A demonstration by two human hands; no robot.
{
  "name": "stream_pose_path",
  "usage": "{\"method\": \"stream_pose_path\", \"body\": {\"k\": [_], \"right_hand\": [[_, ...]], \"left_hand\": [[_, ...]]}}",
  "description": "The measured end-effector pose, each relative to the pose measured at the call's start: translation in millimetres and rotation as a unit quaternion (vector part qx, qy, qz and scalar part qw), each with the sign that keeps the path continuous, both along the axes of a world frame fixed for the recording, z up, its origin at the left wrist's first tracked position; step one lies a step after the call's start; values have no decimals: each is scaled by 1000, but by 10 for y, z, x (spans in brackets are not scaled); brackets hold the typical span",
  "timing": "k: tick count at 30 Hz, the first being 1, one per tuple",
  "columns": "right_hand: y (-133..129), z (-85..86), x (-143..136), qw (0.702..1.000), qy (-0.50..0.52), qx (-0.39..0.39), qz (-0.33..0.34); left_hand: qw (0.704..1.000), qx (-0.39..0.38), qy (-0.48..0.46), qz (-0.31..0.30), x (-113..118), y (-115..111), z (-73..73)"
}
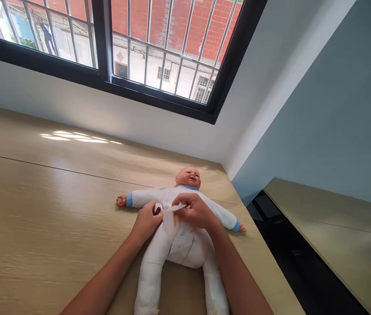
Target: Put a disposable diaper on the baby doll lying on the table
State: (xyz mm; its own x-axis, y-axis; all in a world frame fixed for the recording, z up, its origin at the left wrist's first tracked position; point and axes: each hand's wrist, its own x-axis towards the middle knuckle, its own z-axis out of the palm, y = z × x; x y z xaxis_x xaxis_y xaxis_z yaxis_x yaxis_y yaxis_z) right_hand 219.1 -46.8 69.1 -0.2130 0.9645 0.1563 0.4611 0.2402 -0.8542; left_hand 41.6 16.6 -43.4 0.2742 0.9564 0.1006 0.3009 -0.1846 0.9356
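A baby doll lies on its back on the wooden table, head toward the window and arms spread. It wears a white top with blue cuffs and a white diaper with small printed marks. My right hand is over the doll's waist, its thumb and fingers pinching a white diaper tab. At the waist's left side, my left hand has its fingers closed on the diaper's edge, partly hidden by the white material. A bit of orange shows on the diaper between my hands.
A black-framed window with bars outside rises above the table's far edge. On the right are a blue wall and a second wooden surface, with a dark gap between it and my table.
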Motion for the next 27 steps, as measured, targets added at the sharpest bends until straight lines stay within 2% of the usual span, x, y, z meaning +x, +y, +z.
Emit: {"method": "stream_pose_path", "body": {"k": [4, 7, 9, 11, 13, 15, 17, 22, 27], "right_hand": [[67, -121, -110, 999, -35, -3, -35], [50, -77, -51, 999, -33, -24, -28], [11, -15, 59, 998, 5, -55, 0], [-32, 33, 195, 994, 53, -95, 33], [-55, 43, 314, 987, 85, -122, 56], [-45, 14, 387, 984, 97, -135, 70], [-6, -37, 410, 980, 106, -144, 83], [77, -125, 388, 974, 120, -161, 105], [67, -123, 412, 975, 126, -155, 103]], "left_hand": [[998, 39, 51, -2, 30, -64, 36], [997, 58, 43, 18, 14, -77, 94], [992, 116, 20, 32, -20, -70, 153], [983, 183, -10, 9, -68, -57, 212], [973, 221, -24, -58, -116, -47, 250], [966, 230, -10, -118, -146, -46, 251], [962, 231, 17, -142, -152, -53, 223], [964, 238, 57, -104, -103, -73, 150], [972, 215, -14, -93, -78, -101, 210]]}}
